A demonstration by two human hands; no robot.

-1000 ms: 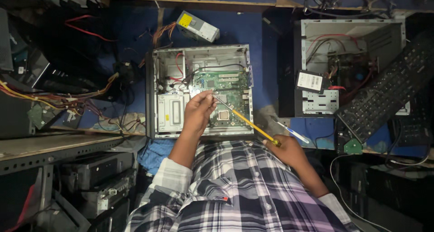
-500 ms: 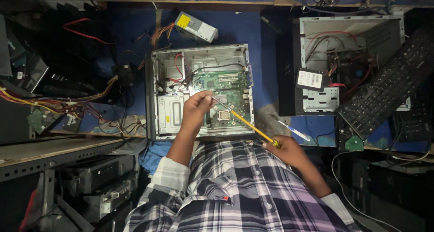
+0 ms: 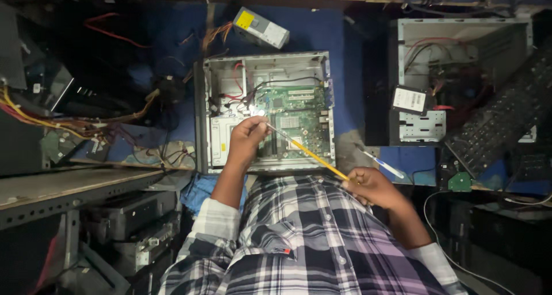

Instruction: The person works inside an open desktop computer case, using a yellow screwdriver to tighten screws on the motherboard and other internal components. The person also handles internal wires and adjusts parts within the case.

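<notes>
An open grey computer case [image 3: 202, 117] lies flat on the blue surface, its green motherboard [image 3: 296, 120] exposed. My left hand [image 3: 246, 141] reaches over the case's near side, its fingers pinched on the metal shaft of a yellow-handled screwdriver [image 3: 310, 154] just above the board. My right hand [image 3: 372, 187] grips the handle's end at the case's near right corner. The tool slants from lower right up to upper left. My plaid shirt [image 3: 299, 243] fills the bottom of the view.
A grey power supply [image 3: 261, 28] with loose wires lies beyond the case. A second open case [image 3: 460, 31] stands at right, with a black keyboard [image 3: 500, 117] leaning on it. A blue-and-white pen [image 3: 382, 164] lies near my right hand. Cable bundles [image 3: 63, 122] and a metal shelf [image 3: 69, 186] are at left.
My left hand and the screwdriver tip have shifted slightly left over the motherboard. My right hand keeps its place on the handle.
</notes>
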